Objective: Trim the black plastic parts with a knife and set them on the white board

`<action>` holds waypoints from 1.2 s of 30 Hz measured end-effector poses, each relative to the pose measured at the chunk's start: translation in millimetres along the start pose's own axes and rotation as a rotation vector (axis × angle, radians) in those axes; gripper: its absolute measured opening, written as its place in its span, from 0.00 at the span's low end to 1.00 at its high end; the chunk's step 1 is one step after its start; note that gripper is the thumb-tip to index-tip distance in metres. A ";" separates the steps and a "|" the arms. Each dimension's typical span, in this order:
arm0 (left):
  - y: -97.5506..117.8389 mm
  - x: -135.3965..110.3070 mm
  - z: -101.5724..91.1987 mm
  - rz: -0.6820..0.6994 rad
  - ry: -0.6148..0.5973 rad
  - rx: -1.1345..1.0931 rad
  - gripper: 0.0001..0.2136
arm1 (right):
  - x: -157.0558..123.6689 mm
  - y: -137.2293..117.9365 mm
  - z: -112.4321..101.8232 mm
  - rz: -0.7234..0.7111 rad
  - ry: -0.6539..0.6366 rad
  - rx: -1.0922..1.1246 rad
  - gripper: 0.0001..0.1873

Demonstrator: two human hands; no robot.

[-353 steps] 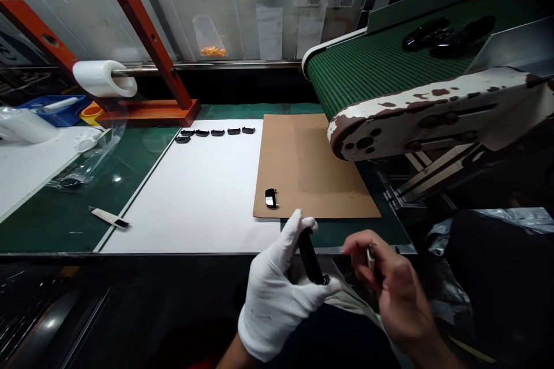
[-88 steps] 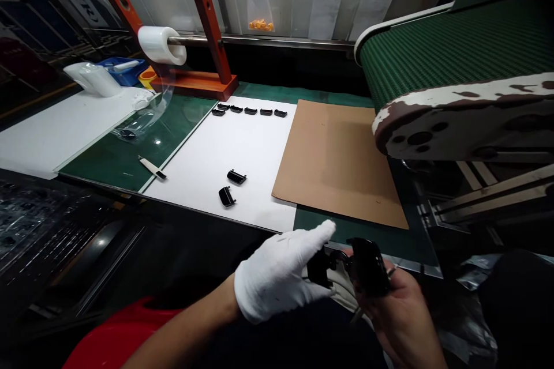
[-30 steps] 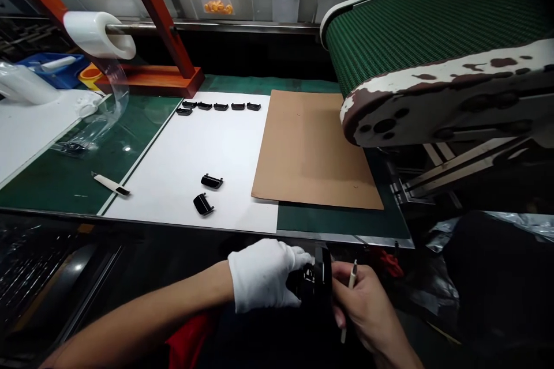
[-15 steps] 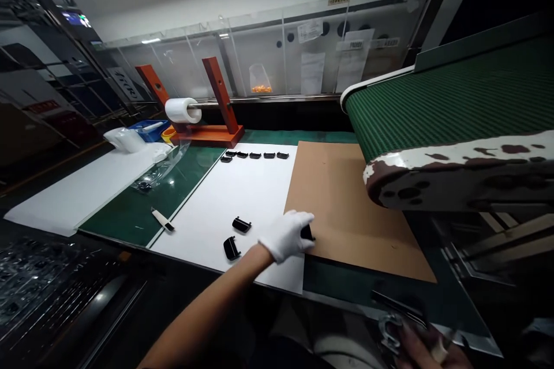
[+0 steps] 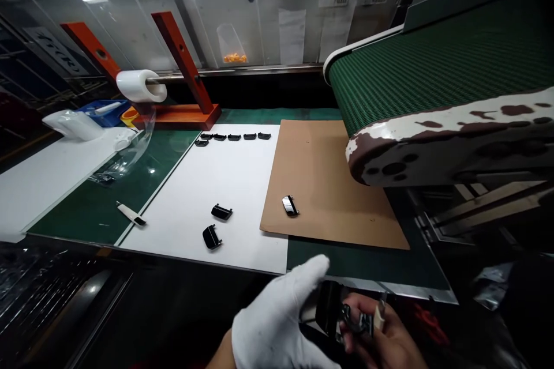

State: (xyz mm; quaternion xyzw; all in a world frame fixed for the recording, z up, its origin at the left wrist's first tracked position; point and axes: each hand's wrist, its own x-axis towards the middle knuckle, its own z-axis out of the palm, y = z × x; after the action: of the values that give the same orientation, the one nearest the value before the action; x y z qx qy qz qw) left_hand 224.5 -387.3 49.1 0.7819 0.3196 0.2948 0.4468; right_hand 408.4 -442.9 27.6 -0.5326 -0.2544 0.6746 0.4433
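Firstly, well ahead and left of the left hand: 1 white-handled knife on a green mat. Ahead of that hand: 1 white sheet, bearing 2 loose black pieces and a far row of 6 more. Left hand: white-gloved, open, fingers extended, just beside the held item; contact unclear. Black plastic piece: between both hands, long axis roughly upright, metal clip toward the right hand. Right hand: bare, closed around that piece and a pale pen-like tool. Ahead of it: 1 cardboard sheet bearing 1 black piece; conveyor beyond, right.
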 end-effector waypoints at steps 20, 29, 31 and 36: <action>0.7 -24.8 6.3 0.042 0.033 0.338 0.39 | -7.1 7.7 7.6 0.029 -0.048 -0.219 0.25; -8.4 -43.0 6.5 0.125 0.107 0.576 0.35 | -14.4 0.8 20.7 0.120 -0.017 -0.275 0.26; -9.5 -51.0 11.0 0.132 0.155 0.561 0.36 | -16.5 3.2 19.6 0.170 -0.044 -0.159 0.24; -16.1 -79.7 26.6 0.038 0.238 0.515 0.40 | -20.5 23.0 16.0 0.349 -0.129 0.099 0.20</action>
State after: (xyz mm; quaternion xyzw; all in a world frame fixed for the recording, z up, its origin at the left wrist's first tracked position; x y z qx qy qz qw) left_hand 191.0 -455.3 9.5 0.8354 0.4195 0.3017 0.1872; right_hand 386.6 -469.6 23.9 -0.5017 -0.1527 0.7857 0.3280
